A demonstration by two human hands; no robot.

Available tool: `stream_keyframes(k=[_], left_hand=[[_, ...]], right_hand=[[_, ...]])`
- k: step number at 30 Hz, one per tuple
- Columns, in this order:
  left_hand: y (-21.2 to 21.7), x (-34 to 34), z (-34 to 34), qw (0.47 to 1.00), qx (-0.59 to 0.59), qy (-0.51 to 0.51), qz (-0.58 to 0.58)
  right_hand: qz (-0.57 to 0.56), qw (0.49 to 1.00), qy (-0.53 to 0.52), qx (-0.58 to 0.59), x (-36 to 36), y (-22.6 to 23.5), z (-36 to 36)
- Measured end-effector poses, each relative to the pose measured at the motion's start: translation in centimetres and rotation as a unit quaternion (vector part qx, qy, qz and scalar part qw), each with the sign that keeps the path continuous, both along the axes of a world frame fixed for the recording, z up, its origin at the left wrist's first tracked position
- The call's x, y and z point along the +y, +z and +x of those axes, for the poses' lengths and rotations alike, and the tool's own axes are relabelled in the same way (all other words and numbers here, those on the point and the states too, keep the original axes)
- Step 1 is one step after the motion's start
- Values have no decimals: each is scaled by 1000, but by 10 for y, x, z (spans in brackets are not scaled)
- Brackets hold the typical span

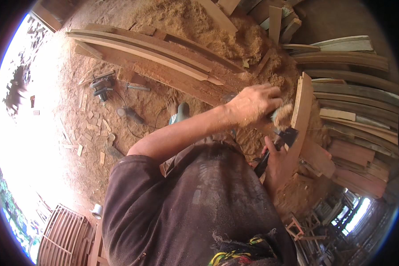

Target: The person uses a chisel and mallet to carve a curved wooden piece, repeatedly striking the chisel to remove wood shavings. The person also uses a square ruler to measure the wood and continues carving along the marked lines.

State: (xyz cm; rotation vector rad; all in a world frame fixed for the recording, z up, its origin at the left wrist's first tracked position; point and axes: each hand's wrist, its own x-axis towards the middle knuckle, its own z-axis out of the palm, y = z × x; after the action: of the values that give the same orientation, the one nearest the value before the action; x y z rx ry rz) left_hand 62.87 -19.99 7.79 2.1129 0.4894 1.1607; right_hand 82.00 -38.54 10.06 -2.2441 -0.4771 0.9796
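Where the stacked boards [354, 95] fill the R side, their near ends lie close to the work, leaving little room that way. Long planks [164, 55] span upper centre, their lower R ends near the L wrist. Wider floor room opens to the L, w/ offcuts [91, 128] and a circular saw [102, 86] on it. Pale board [303, 99]: runs lengthwise just R of both hands, btwn them and the stack; its upper end projects past the L hand [255, 102]. Dark hand tool [290, 136]: at the board's L edge, partly hidden and blurred, btwn the hands; exact contact w/ the board can't be told. R hand [275, 157]: wrapped about the tool's black rear part, thumb uppermost. L hand: dusted w/ sawdust, fingers curled at the tool's far end; whether they grip it, can't tell.
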Motion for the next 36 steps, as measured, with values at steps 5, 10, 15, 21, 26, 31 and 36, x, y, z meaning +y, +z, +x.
stream_keyframes(k=[5, 10, 15, 21, 26, 31, 36], left_hand=[[14, -20, -2, 998, -32, -58, 11], [21, -7, -2, 994, -83, 73, 23], [5, 2, 1, 989, -70, 128, -9], [1, 8, 3, 985, -85, 147, -24], [-1, 15, -2, 979, -82, 178, -62], [-1, 23, -5, 965, -117, 219, -82], [0, 25, -11, 963, -133, 213, -96]], right_hand=[[52, 891, 153, -425, 10, 28, -8], [89, 982, 81, -148, 22, 31, 10], [81, 988, 86, -104, 34, 33, -9], [101, 987, 97, -82, 40, 35, -4], [169, 978, 108, -60, 50, 47, 4], [375, 858, 214, -277, 95, 124, 11], [405, 759, 294, -416, 131, 151, -55]])
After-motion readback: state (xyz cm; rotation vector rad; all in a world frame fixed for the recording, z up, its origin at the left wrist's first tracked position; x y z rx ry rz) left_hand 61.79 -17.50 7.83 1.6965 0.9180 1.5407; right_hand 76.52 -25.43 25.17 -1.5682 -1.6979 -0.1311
